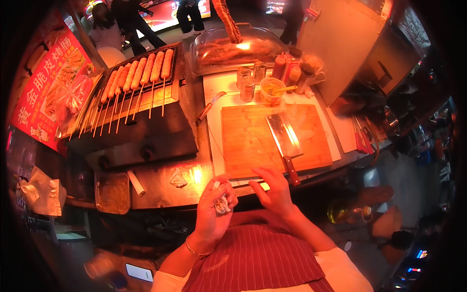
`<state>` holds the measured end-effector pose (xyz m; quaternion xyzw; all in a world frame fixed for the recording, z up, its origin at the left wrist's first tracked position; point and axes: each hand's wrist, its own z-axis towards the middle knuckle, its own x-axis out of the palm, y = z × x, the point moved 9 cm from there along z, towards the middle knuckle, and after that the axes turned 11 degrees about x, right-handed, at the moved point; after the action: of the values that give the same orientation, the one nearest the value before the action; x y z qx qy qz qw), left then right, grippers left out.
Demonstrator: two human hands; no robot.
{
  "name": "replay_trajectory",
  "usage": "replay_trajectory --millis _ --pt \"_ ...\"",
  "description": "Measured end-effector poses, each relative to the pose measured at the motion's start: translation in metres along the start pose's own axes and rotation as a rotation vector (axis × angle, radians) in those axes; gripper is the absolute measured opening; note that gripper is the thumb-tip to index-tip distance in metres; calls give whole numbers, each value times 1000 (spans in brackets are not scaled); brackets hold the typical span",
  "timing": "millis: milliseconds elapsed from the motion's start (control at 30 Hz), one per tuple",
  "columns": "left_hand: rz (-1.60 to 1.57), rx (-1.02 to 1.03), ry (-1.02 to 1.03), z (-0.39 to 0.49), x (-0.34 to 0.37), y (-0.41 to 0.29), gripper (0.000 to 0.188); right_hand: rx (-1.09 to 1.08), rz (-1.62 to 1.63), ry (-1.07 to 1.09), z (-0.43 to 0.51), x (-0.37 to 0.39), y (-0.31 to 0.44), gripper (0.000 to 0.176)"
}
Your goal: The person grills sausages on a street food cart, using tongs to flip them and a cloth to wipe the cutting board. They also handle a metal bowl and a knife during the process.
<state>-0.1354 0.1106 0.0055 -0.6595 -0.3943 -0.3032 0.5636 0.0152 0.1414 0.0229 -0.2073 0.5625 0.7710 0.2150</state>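
Observation:
Crumpled white tissue (222,203) is held in my left hand (217,199), in front of the striped apron (251,255). My right hand (273,189) is raised beside it with the fingers spread and nothing in them. Just beyond my right hand, a cleaver (284,137) lies on a wooden cutting board (240,135), its handle over the near edge. A small knife with a curved blade (211,106) lies left of the board. Skewered sausages (138,75) rest in a row on the grill (182,89) at the left.
Glass jars (247,90), a tub with a yellow spoon (271,89) and sauce bottles (279,65) stand behind the board. Behind them is a clear-covered tray of meat (237,51). Red-handled scissors (361,140) lie right. A shallow tray (113,193) and another crumpled tissue (178,179) sit at the left front.

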Motion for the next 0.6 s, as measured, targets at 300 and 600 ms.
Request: replay_trajectory --millis 300,600 --pt "420 50 -80 6 -48 51 23 356 -422 161 38 24 -162 24" --pt "1677 547 -254 70 -147 48 44 243 -502 -127 28 -57 -212 54"
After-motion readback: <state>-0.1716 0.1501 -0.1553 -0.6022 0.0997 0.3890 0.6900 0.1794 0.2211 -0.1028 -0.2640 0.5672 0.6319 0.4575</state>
